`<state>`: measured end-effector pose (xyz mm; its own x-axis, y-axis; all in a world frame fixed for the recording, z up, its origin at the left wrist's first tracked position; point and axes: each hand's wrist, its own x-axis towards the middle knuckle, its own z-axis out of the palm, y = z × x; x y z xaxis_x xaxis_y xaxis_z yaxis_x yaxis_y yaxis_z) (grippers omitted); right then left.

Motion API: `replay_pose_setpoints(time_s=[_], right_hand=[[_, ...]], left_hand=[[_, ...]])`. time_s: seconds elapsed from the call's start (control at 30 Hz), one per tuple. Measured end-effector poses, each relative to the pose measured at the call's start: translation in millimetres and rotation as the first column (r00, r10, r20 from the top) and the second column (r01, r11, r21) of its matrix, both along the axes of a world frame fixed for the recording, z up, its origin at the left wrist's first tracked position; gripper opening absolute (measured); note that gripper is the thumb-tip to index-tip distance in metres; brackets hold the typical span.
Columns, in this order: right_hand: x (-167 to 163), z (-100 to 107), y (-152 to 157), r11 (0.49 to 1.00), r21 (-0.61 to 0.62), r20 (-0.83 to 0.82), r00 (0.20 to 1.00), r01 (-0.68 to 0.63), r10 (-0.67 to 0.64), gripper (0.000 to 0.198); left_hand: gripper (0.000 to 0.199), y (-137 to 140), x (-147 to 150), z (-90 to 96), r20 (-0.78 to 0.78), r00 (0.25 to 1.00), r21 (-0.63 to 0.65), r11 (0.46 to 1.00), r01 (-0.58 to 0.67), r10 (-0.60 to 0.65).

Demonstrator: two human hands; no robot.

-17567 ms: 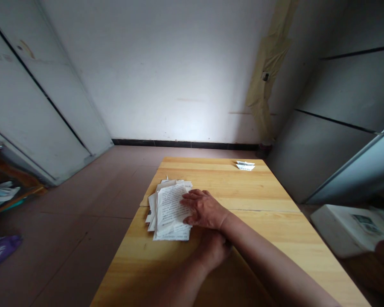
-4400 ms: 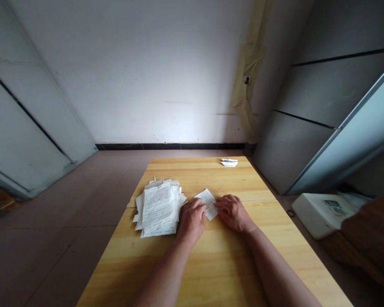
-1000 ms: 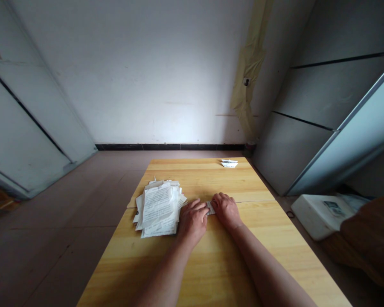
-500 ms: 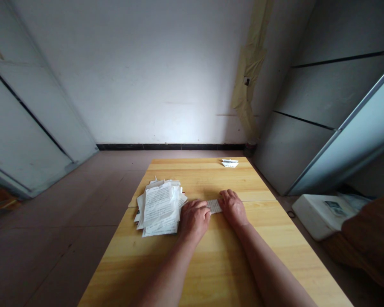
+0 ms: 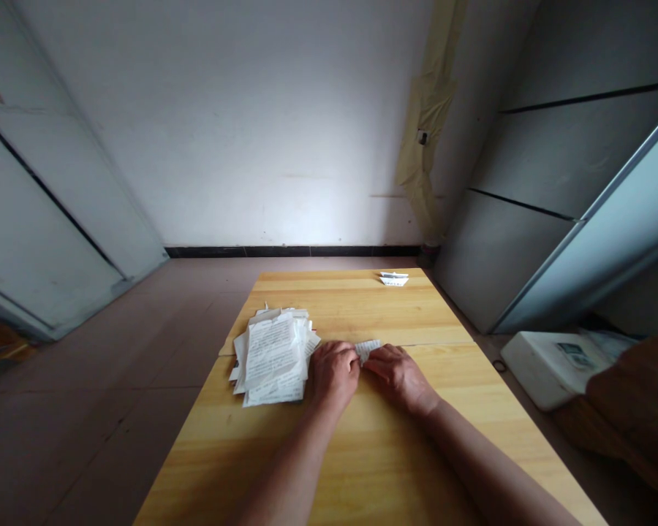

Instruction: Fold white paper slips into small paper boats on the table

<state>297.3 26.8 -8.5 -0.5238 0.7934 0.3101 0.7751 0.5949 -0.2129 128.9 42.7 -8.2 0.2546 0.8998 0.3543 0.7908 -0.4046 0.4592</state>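
Between my hands, flat on the wooden table (image 5: pixel 362 453), lies a small folded piece of printed paper (image 5: pixel 368 348). My left hand (image 5: pixel 334 370) is closed at its left end, the fingers curled and pressed down on it. Along its near edge, my right hand (image 5: pixel 399 372) rests with fingers held together on the paper, the fingertips close to the left hand's. Both hands cover part of the paper, so its full shape is hidden. Just left of my left hand sits an uneven stack of printed sheets (image 5: pixel 274 358).
A folded paper boat (image 5: pixel 394 279) stands near the table's far right edge. On the floor to the right are a white box (image 5: pixel 545 369) and a brown object (image 5: pixel 636 409). A white wall (image 5: pixel 285 146) rises beyond the table, with grey cabinets (image 5: pixel 526 219) on the right.
My right hand has moved from the paper's right end to its near edge, leftward toward my left hand. The left hand has barely moved.
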Motion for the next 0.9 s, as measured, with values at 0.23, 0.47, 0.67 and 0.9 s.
replay_pose_setpoints(time_s=[0.23,0.47,0.67,0.9], right_hand=[[-2.8,4.9,-4.6,1.0,0.016,0.092,0.996,0.013,-0.014,0.017],[16.5,-6.0,-9.3,0.995,0.042,-0.002,0.996,0.089,-0.089,0.024],[21.2,-6.2,-10.8,0.986,0.029,0.0,0.986,0.166,-0.166,0.024],[17.6,-4.3,-10.1,0.969,0.015,0.068,0.967,0.245,-0.246,0.026]], left_hand=[[0.017,-0.2,-0.6,-0.3,-0.014,1.0,-0.001,1.0,0.005,-0.005],[0.019,-0.1,-2.9,0.2,0.043,0.999,-0.014,1.0,0.027,-0.026],[0.026,2.2,-5.4,-4.5,0.064,0.997,-0.032,0.998,0.052,-0.05],[0.03,2.6,-5.6,-4.0,0.068,0.996,-0.056,0.997,0.053,-0.05]])
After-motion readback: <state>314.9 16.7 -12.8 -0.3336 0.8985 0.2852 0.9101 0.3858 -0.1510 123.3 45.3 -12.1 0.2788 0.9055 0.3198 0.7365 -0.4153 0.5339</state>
